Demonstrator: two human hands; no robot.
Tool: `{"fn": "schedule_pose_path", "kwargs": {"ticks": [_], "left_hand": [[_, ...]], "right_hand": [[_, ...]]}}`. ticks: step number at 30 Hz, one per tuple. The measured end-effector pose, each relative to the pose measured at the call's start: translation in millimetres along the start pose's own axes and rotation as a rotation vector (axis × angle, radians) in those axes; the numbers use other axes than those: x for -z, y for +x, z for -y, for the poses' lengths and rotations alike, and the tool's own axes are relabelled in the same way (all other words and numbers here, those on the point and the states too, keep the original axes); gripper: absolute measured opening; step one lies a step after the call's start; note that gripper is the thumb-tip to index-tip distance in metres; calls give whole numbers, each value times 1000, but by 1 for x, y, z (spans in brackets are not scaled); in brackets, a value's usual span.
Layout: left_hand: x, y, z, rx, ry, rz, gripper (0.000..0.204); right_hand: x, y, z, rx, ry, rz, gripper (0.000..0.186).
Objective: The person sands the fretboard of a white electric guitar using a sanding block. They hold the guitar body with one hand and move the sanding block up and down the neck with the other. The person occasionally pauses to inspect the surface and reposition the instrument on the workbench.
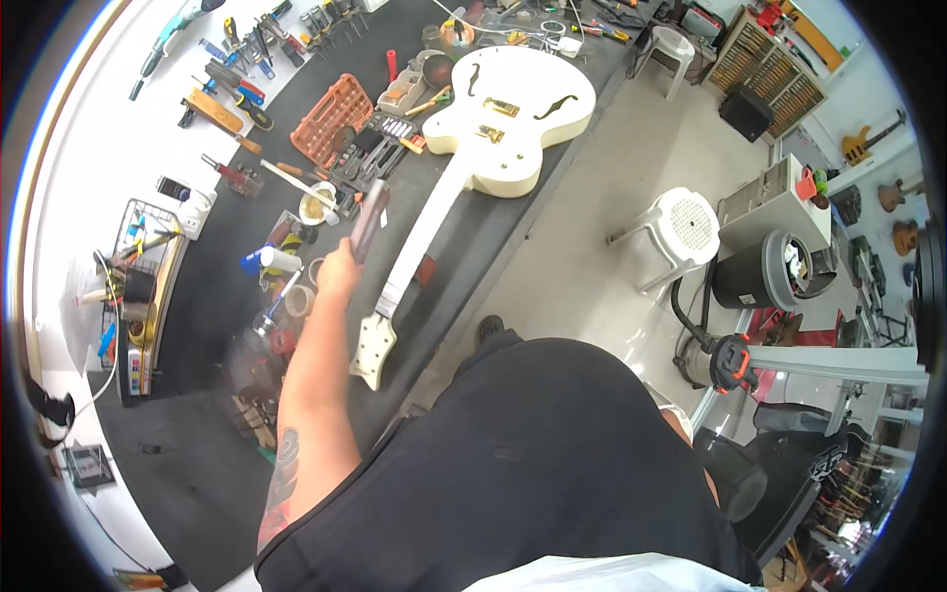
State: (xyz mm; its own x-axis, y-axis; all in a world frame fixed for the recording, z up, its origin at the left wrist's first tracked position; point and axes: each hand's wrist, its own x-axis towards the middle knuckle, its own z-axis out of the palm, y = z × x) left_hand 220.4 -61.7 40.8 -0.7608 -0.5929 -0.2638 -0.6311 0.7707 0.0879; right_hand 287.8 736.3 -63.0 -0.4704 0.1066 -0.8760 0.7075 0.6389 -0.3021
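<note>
Our left hand has fingers clamped on a long reddish-brown bar beside the white, f-holed guitar, which lies face up on the black worktop, neck toward us, presumably for easy reach; our right hand is unseen.

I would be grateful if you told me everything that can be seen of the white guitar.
The white guitar lies face up on the dark bench, with its headstock nearer the person. Its rounded, smooth-looking body has two dark f-shaped holes and two gold-toned rectangular parts. The pale neck shows no strings; the headstock has small holes. A reddish block shows at the neck's edge; contact is unclear. The left hand holds a brown block beside the neck, apart from it.
</note>
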Motion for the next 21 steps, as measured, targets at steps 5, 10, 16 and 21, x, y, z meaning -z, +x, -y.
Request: {"fn": "schedule_pose_path", "kwargs": {"ticks": [5,10,16,21], "left_hand": [[-35,42,-30,-134,33,107,59],[-58,57,-28,-166,33,175,53],[-78,57,-22,-173,11,153,55],[-77,51,-16,-135,-58,217,64]], "right_hand": [[-2,64,29,-102,208,-115,39],[-16,76,122,-9,182,-160,36],[-14,61,174,14,55,-137,39],[14,69,158,-62,-24,-141,48]]}}
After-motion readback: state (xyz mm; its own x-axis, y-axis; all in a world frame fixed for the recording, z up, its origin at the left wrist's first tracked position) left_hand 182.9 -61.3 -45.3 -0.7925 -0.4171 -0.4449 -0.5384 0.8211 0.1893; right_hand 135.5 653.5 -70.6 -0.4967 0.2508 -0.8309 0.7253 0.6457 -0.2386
